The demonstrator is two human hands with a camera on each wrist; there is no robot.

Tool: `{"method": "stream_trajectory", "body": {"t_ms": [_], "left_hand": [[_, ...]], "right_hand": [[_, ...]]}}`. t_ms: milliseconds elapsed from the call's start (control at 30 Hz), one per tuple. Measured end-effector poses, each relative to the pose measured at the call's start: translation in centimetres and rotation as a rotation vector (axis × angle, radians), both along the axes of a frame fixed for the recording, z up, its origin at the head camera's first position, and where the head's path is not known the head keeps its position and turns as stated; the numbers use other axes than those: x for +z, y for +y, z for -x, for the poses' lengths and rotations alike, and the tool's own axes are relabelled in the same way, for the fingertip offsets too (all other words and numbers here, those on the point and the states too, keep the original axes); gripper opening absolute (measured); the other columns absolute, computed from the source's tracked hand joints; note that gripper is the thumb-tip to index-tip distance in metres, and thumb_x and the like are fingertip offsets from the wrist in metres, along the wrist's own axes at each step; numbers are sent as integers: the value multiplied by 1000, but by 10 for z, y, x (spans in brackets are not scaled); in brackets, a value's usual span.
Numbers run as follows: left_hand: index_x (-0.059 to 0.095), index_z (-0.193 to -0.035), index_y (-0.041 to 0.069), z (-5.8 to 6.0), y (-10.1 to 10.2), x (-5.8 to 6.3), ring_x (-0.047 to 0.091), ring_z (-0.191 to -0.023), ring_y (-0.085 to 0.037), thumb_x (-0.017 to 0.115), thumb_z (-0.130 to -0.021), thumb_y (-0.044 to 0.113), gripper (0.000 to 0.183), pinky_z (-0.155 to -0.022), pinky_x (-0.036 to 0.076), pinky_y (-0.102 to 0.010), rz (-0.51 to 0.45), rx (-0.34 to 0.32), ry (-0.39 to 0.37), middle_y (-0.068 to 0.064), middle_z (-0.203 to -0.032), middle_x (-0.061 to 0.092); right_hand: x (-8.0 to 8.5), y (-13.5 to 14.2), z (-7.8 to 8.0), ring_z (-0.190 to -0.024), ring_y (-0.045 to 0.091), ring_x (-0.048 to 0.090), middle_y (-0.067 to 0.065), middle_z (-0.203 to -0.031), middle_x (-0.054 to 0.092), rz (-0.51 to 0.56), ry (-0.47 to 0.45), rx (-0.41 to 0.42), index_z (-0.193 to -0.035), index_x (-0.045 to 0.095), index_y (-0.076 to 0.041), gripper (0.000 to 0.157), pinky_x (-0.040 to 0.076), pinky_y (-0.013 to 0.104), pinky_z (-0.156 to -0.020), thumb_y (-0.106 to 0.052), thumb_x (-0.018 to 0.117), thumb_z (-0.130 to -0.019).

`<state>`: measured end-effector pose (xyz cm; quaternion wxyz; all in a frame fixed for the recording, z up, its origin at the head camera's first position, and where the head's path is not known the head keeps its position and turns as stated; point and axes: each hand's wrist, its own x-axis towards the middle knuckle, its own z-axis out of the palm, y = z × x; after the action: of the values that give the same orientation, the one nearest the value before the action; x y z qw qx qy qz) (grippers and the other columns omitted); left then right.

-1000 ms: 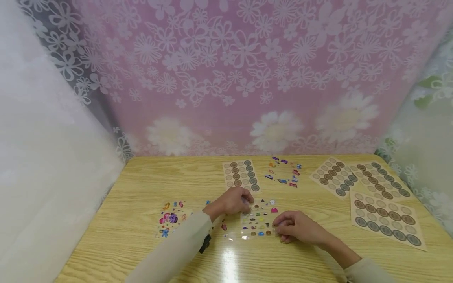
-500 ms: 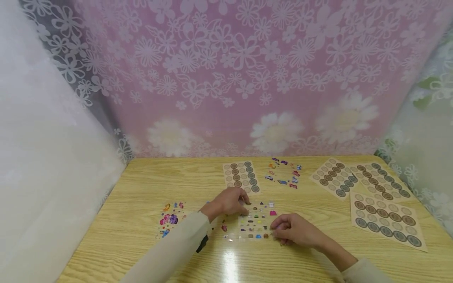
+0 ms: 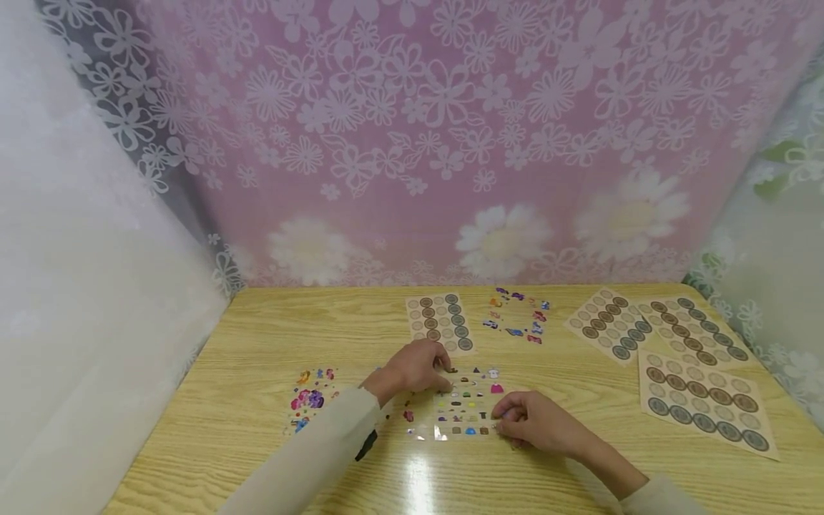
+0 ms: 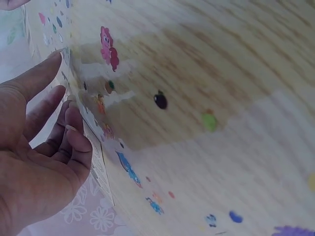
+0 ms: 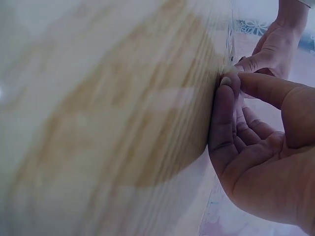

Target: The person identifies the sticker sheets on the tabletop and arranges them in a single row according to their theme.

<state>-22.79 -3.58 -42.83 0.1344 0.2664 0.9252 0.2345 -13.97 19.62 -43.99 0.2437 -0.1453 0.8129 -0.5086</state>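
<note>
A clear sticker sheet (image 3: 472,405) with rows of tiny colourful pictures lies flat at the middle of the wooden table. My left hand (image 3: 418,366) touches its far left corner with fingertips; in the left wrist view that hand (image 4: 44,142) has its thumb and fingers apart. At the near right edge of the sheet, my right hand (image 3: 539,422) pinches with thumb and forefinger. The right wrist view shows those two tips meeting low over the tabletop (image 5: 123,123). Left of the sheet, partly under my left forearm, spreads another clear sheet with cartoon pony stickers (image 4: 109,49).
Sheets of round brown and grey stickers lie at the back (image 3: 428,315) and on the right (image 3: 704,400), some overlapping. A clear sheet with pony stickers (image 3: 513,331) sits at the back centre. Floral curtains (image 3: 412,143) surround the table.
Over the last second the clear sheet has shifted slightly left with my right hand. My left hand has stayed nearly in place at its corner.
</note>
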Motion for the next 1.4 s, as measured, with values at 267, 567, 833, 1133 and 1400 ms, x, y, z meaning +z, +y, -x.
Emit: {"method": "stream_trajectory", "body": {"t_ms": [267,567,833,1133,1400], "left_hand": [[67,-88,16,1,-1,-1,47,-67,-7,76,-69,31,26,-60,40,-22,-1,11,-4,7,-82,55],[65,-90,14,1,-2,-5,48,-65,-6,76,-69,32,29,-59,41,-21,-16,4,19,7,-80,56],[64,-89,14,1,-5,-3,47,-64,-6,75,-70,31,29,-59,41,-21,-9,2,10,8,-78,55],[64,-89,13,1,-5,-4,47,-62,-7,75,-69,33,30,-57,40,-21,4,12,13,8,-77,55],[64,-83,15,1,-6,-4,45,-62,-7,75,-69,36,27,-57,39,-21,14,-7,57,8,-75,53]], "right_hand": [[-2,-1,0,-58,15,52,5,-72,56,-51,38,9,-95,58,1,18,46,28,-49,-14,60,-84],[-4,1,1,-59,13,50,3,-75,55,-100,84,18,-95,59,-3,19,44,26,-47,-18,61,-84],[-4,-1,1,-62,14,50,4,-78,55,-75,73,32,-97,59,-3,20,45,28,-48,-18,61,-84],[-1,-5,0,-58,11,49,4,-76,54,-85,79,52,-96,60,-4,20,44,26,-47,-19,63,-83],[3,-7,-2,-56,9,46,1,-74,53,-161,151,58,-94,59,-7,15,40,23,-48,-16,63,-82]]}}
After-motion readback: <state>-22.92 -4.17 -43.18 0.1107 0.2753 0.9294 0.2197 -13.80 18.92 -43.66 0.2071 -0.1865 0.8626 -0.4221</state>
